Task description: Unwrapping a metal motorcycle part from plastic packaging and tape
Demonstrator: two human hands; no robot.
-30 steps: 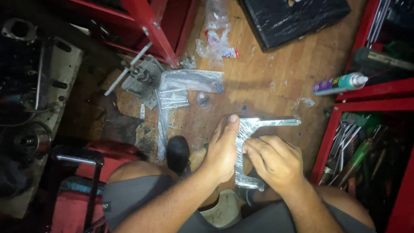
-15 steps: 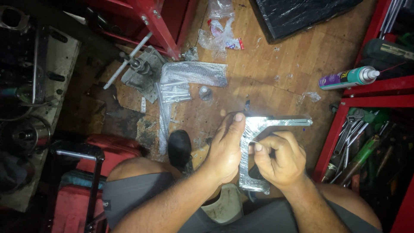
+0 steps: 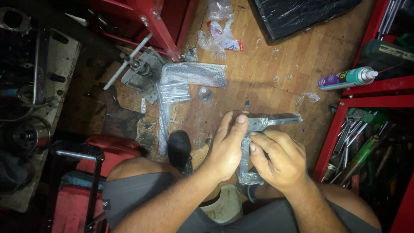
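A grey L-shaped metal bracket wrapped in clear plastic (image 3: 276, 120) is held over my lap. My left hand (image 3: 226, 146) grips its left side, thumb pressed on the top corner. On the right side of its upright part, my right hand (image 3: 280, 159) pinches the plastic wrap with the fingertips. The lower end of the bracket is hidden behind my right hand.
On the wooden floor lie another plastic-wrapped bracket with bolts (image 3: 181, 86), a small metal cap (image 3: 204, 92), torn plastic bags (image 3: 220, 36) and a black panel (image 3: 297, 15). A red tool cart (image 3: 371, 133) with wrenches and a sealant tube (image 3: 347, 78) stands at right; engine parts (image 3: 26, 86) at left.
The bracket and both hands have shifted slightly; my right fingers have moved up to the wrap near the bracket's corner.
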